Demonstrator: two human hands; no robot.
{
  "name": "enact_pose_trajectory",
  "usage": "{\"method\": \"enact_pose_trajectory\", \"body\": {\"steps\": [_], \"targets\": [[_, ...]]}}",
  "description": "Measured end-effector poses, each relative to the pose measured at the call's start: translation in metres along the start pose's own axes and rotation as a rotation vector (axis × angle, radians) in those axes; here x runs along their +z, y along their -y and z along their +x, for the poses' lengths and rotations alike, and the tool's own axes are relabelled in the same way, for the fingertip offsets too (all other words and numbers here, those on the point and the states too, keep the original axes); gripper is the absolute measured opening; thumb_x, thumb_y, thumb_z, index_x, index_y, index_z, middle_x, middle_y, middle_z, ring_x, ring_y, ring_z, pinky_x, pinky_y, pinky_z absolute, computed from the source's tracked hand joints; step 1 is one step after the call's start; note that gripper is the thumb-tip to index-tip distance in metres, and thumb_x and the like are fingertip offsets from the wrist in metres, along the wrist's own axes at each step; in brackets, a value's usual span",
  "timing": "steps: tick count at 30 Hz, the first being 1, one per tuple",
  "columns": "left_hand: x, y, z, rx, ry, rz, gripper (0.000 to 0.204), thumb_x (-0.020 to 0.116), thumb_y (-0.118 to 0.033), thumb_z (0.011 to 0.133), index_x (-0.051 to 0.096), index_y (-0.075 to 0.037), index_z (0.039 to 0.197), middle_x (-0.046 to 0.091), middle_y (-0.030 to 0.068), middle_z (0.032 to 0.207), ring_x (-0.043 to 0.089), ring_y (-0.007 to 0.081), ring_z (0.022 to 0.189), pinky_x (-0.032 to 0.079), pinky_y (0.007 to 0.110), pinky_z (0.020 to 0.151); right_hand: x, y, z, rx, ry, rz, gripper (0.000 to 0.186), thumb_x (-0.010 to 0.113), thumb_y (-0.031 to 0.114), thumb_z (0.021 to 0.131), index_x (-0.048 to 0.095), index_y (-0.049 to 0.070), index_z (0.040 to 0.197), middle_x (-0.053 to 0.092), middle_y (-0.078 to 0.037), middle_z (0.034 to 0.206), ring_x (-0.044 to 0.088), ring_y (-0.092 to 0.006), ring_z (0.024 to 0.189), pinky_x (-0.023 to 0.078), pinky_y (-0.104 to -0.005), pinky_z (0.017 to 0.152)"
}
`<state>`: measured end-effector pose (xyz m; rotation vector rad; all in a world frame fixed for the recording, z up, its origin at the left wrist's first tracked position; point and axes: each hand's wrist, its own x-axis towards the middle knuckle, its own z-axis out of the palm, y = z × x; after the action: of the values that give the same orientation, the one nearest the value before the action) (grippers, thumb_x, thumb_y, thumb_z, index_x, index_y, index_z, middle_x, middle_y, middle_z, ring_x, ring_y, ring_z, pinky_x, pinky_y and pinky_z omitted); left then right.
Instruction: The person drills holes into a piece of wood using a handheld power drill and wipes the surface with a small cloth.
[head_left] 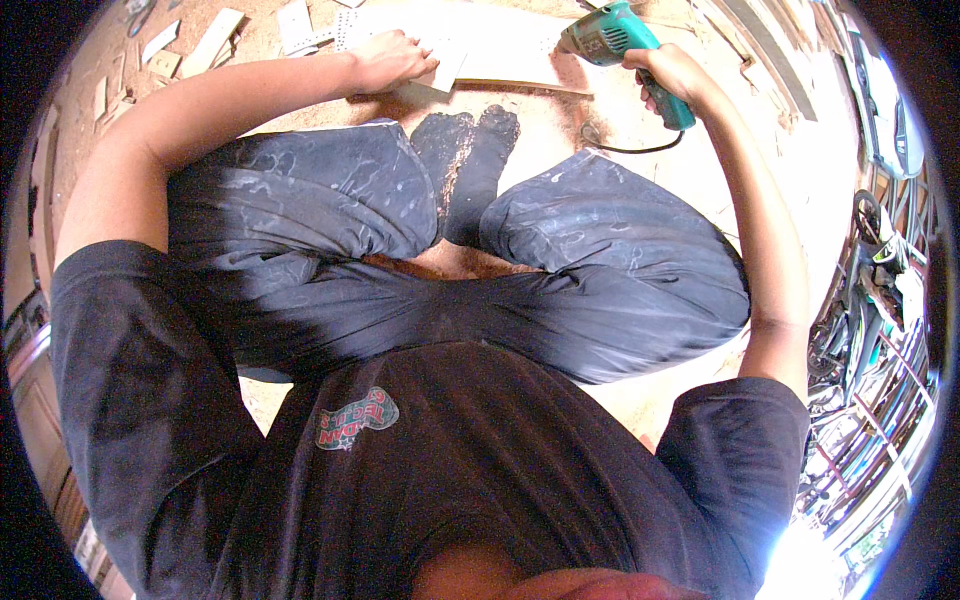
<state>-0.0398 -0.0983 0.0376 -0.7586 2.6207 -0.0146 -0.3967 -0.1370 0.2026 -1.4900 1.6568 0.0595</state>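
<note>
My right hand (672, 78) is wrapped round the handle of a teal corded power drill (615, 35). Its front end points left, over the right end of a long pale board (515, 50) on the ground; whether it touches the board I cannot tell. My left hand (390, 62) is closed over a small flat pale piece of wood (440, 78), pressing it at the near edge of the long board. Some of the left fingers are hidden. A black cord (640, 150) curves from the bottom of the drill handle.
My crossed legs (320, 190) and dark feet (475, 165) lie just this side of the board. A spiral-bound pad (343, 30) lies beyond my left hand. Wood offcuts (210, 42) are scattered at far left. Long planks (770, 50) lie at far right, near a parked two-wheeler (880, 270).
</note>
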Motion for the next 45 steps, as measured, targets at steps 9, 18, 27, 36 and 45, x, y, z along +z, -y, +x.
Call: {"method": "enact_pose_trajectory", "body": {"steps": [9, 18, 27, 36, 45], "targets": [[-0.001, 0.000, -0.004, -0.004, -0.025, 0.010, 0.045, 0.056, -0.015, 0.089, 0.049, -0.008, 0.133, 0.063, 0.0068, 0.119, 0.062, 0.0235, 0.115, 0.053, 0.038, 0.090, 0.000, -0.006, 0.005, 0.012, 0.001, 0.010, 0.030, 0.063, 0.030, 0.083, 0.058, 0.001, 0.075, 0.058, -0.009, 0.061, 0.058, -0.0188, 0.048, 0.049, -0.0327, 0.048], [-0.013, 0.000, -0.004, 0.016, 0.035, 0.042, 0.045, 0.057, -0.013, 0.087, 0.049, -0.006, 0.131, 0.063, 0.0081, 0.121, 0.062, 0.0226, 0.115, 0.054, 0.038, 0.089, -0.002, -0.003, 0.001, 0.027, 0.016, 0.017, 0.029, 0.063, 0.029, 0.083, 0.057, 0.000, 0.080, 0.058, -0.009, 0.065, 0.059, -0.0191, 0.049, 0.051, -0.0340, 0.048], [-0.009, 0.001, -0.003, 0.009, 0.005, -0.041, 0.044, 0.057, -0.015, 0.086, 0.050, -0.005, 0.128, 0.065, 0.0093, 0.117, 0.062, 0.0234, 0.115, 0.055, 0.038, 0.087, -0.004, -0.013, 0.007, 0.027, 0.043, 0.049, 0.034, 0.063, 0.029, 0.082, 0.064, -0.004, 0.089, 0.064, -0.013, 0.074, 0.065, -0.0210, 0.056, 0.055, -0.0343, 0.052], [0.001, 0.000, -0.006, 0.019, -0.065, -0.009, 0.044, 0.057, -0.014, 0.086, 0.050, -0.004, 0.128, 0.064, 0.0096, 0.120, 0.062, 0.0241, 0.112, 0.054, 0.039, 0.088, -0.005, -0.013, 0.001, -0.030, -0.028, 0.023, 0.039, 0.066, 0.031, 0.080, 0.068, -0.005, 0.096, 0.068, -0.015, 0.080, 0.066, -0.0209, 0.054, 0.055, -0.0333, 0.051], [-0.001, -0.001, -0.004, 0.007, -0.066, 0.006, 0.040, 0.056, -0.016, 0.087, 0.052, -0.004, 0.125, 0.064, 0.0091, 0.116, 0.062, 0.0238, 0.112, 0.055, 0.038, 0.086, -0.007, -0.020, 0.005, -0.065, -0.051, 0.030, 0.037, 0.068, 0.031, 0.080, 0.067, -0.004, 0.094, 0.068, -0.013, 0.078, 0.064, -0.0190, 0.052, 0.054, -0.0315, 0.050]]}}
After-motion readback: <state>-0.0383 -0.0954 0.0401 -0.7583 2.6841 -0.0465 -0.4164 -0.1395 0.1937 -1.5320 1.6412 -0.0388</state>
